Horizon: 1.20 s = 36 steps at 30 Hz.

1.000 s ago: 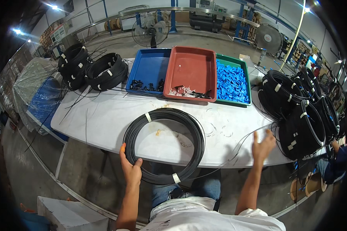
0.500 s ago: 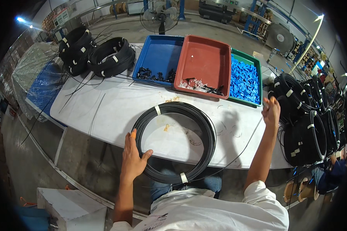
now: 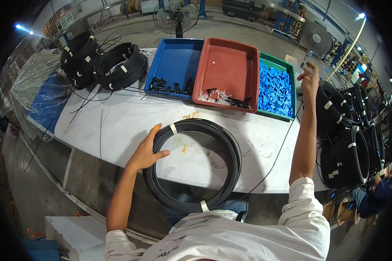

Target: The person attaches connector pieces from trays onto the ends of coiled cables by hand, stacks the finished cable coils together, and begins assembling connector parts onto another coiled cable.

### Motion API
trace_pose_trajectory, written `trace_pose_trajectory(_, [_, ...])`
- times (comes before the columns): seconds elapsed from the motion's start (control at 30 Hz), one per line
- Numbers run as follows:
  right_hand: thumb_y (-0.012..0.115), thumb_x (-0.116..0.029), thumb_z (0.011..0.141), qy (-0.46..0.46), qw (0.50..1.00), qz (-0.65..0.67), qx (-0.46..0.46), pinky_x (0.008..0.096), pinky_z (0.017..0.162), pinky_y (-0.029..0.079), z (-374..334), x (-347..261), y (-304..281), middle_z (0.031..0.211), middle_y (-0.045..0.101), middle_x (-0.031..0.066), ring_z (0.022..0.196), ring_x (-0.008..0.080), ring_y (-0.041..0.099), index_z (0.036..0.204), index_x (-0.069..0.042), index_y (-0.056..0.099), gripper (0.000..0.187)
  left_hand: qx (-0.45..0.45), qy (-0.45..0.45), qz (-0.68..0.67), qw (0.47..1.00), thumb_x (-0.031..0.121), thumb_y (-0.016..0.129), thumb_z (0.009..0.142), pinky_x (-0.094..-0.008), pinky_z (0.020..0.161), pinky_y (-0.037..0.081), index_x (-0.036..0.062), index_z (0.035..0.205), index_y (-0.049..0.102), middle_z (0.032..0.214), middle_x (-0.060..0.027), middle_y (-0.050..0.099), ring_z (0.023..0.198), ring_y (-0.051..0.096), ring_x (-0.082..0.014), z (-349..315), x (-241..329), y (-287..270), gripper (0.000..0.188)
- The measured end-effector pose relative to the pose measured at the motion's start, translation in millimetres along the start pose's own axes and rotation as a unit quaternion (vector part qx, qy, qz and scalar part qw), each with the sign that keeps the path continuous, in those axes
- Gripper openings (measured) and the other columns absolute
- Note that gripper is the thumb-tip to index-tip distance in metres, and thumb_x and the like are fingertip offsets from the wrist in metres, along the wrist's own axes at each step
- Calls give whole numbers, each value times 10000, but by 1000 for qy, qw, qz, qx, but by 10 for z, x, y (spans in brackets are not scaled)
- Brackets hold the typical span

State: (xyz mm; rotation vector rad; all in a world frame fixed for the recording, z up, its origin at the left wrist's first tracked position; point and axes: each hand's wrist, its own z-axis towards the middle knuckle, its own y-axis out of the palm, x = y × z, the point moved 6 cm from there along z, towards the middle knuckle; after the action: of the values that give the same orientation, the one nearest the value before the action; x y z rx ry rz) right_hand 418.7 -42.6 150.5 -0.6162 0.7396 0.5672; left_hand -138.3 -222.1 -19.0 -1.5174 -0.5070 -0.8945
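Note:
A coil of black cable [image 3: 236, 167], bound with white tape bands, lies at the table's front edge and overhangs it a little. My left hand [image 3: 147, 151] rests at the coil's left side, fingers stretched and thumb apart. From the coil's lower right a loose length of cable [image 3: 278, 159] runs up past the green tray. It leads to my right hand [image 3: 309, 82], which is raised beyond the tray's right side. The fingers there are curled closed on the cable; its tip is hard to make out.
Behind the coil stand a blue tray [image 3: 178, 54] of black parts, a red tray [image 3: 228, 56] with white and black bits, and a green tray [image 3: 293, 98] full of blue pieces. Black cable coils are stacked at left [image 3: 122, 69] and right [image 3: 345, 158]. A fan [image 3: 177, 18] stands behind.
My right hand has moved up and away, drawing the loose cable farther out. My left hand has slid upward along the coil's left side. The view has shifted slightly.

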Motion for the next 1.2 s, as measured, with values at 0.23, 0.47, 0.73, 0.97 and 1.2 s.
trace_pose_trajectory(0.23, [490,75,903,-81,971,-17,-223,327,845,510,-643,7,719,883,710,104,874,186,686,1145,-66,645,320,-65,58,-72,994,123,766,832,-351,1106,389,73,1484,405,1417,-175,543,1321,514,-262,514,29,58,747])
trace_pose_trajectory(0.47, [541,171,774,-94,922,38,-373,315,818,529,-1225,-334,1524,1019,705,141,941,237,681,1070,15,686,364,-114,-1,-123,986,67,688,835,-331,1135,342,53,1478,421,1439,-128,519,1329,485,-226,556,92,93,696])
trace_pose_trajectory(0.73, [649,20,851,-190,861,71,-466,429,750,504,-2189,-899,2223,935,628,159,861,359,626,978,3,683,133,-131,58,-110,984,68,687,865,-359,1058,421,88,1478,426,1348,-156,597,1232,577,-256,795,153,211,666])
trace_pose_trajectory(0.97, [518,181,750,-249,791,131,-544,405,769,524,-2496,-1292,2608,1058,649,176,947,351,635,1106,11,636,412,-93,34,-188,977,360,657,948,-381,973,486,36,1348,554,1184,-165,678,1105,648,-284,996,-62,186,524])
trace_pose_trajectory(1.2, [639,1,847,-241,803,84,-538,433,760,521,-2540,-1252,2697,965,649,129,889,353,647,1052,-49,649,211,26,6,57,998,-34,581,779,-267,677,512,-12,925,691,829,-70,723,801,681,-123,1358,-283,-1070,185])
